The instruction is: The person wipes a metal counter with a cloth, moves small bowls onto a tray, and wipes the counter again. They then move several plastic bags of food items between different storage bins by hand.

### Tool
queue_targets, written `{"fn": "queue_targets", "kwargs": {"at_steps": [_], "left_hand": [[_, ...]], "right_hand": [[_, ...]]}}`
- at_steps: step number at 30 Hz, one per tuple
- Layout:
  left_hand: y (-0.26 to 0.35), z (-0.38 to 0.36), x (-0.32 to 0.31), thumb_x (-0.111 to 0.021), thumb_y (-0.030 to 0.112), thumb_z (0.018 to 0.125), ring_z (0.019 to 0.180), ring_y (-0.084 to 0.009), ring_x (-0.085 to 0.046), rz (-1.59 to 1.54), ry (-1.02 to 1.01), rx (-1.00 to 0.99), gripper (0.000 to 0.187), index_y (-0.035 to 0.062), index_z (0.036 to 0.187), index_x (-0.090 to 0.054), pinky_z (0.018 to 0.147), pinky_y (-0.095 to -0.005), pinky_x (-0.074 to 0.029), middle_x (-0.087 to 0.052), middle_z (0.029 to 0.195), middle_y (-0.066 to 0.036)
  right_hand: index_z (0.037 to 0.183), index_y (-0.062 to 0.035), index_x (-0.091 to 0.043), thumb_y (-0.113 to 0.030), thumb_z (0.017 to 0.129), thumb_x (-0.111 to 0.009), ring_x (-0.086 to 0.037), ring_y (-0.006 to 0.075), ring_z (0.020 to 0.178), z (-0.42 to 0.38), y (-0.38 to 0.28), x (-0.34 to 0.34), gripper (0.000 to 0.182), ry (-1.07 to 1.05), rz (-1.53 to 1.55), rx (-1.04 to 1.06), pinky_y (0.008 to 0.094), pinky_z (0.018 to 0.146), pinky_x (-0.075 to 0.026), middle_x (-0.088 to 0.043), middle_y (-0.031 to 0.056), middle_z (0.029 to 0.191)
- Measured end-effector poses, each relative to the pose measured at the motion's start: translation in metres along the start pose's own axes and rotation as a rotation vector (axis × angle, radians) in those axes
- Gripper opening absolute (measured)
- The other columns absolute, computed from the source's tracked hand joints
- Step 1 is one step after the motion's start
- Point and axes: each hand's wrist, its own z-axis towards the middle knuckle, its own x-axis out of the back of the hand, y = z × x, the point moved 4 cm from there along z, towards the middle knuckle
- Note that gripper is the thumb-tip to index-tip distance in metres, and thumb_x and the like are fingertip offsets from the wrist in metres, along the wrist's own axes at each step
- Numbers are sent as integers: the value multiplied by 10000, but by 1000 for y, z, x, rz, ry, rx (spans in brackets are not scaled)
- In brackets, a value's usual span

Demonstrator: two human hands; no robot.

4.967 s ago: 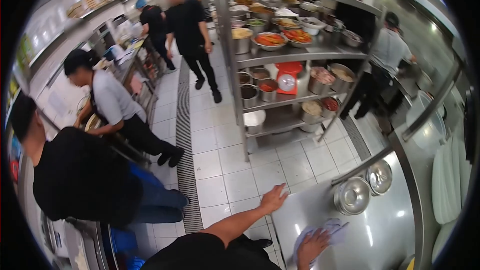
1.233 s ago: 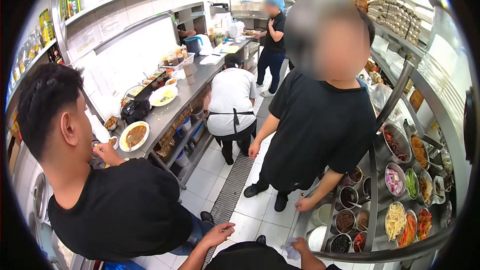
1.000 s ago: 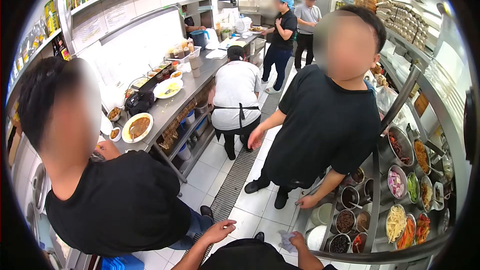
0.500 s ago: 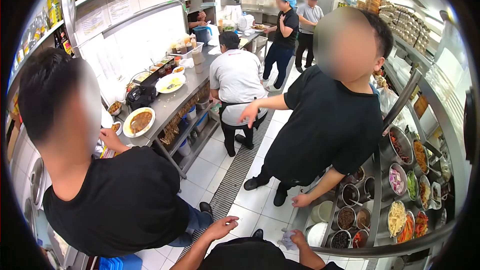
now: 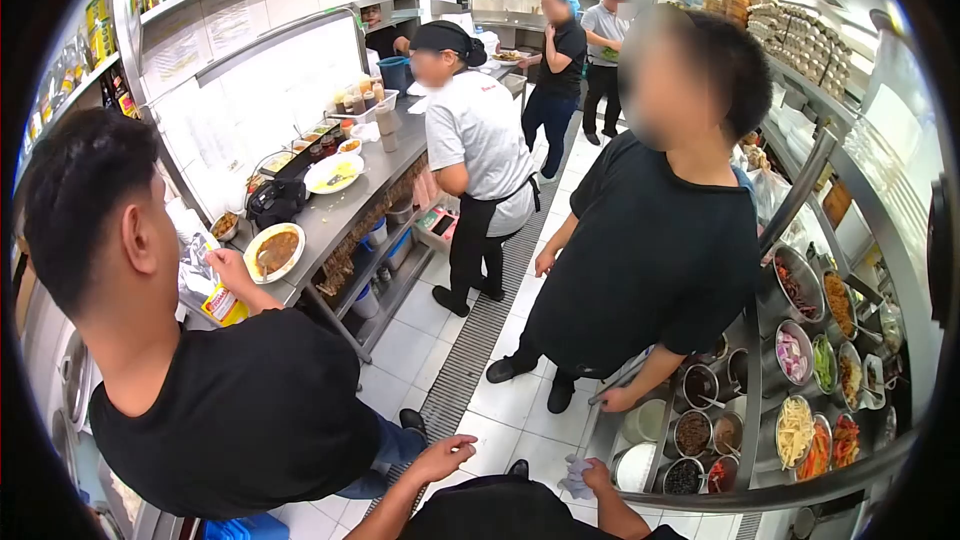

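My left hand [image 5: 442, 456] is held out above the tiled floor near the bottom centre, its fingers loosely curled, and I cannot make out anything in it. My right hand [image 5: 598, 477] is closed on a crumpled grey cloth [image 5: 576, 477], which hangs at its left side. To the right of that hand are a pot of white contents [image 5: 634, 467] and several metal tubs of sauces and toppings, one of them with dark bits [image 5: 684, 477].
A person in black [image 5: 230, 410] stands at the left, holding a yellow-labelled packet [image 5: 222, 304]. Another person in black [image 5: 640, 260] stands ahead on the right. A person in grey [image 5: 480, 140] is by the steel counter [image 5: 385, 172], which bears a bowl of brown food [image 5: 275, 251].
The person in grey has straightened up from bending. The person ahead on the right has lowered an outstretched arm and turned the head. My hands are nearly unmoved.
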Motion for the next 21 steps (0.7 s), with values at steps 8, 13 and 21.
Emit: {"fn": "queue_targets", "kwargs": {"at_steps": [8,13,21], "left_hand": [[14,5,-12,-570,355,904,931,-166,-570,-83,-112,98,479,89,1297,-509,718,-312,-526,-580,1088,-72],[26,36,-52,-633,377,862,1005,-215,-556,44,-121,48,589,108,1354,-453,765,-349,-527,-543,1227,-89],[32,43,-59,-581,241,845,641,-201,-633,357,-58,-258,268,13,962,-660,612,-329,-489,-648,717,-127]], "right_hand": [[1065,-9,-619,-147,762,-604,-638,271,924,23,-21,-12,333,88,214,6,368,846,-484,-668,158,992],[1089,-42,-609,-202,877,-596,-626,203,844,-44,-165,-23,266,-155,884,-210,327,757,-484,-650,92,987],[1247,-43,-469,-205,897,-606,-595,205,904,-92,-131,-26,409,-55,1230,33,332,737,-484,-584,90,1132]]}}
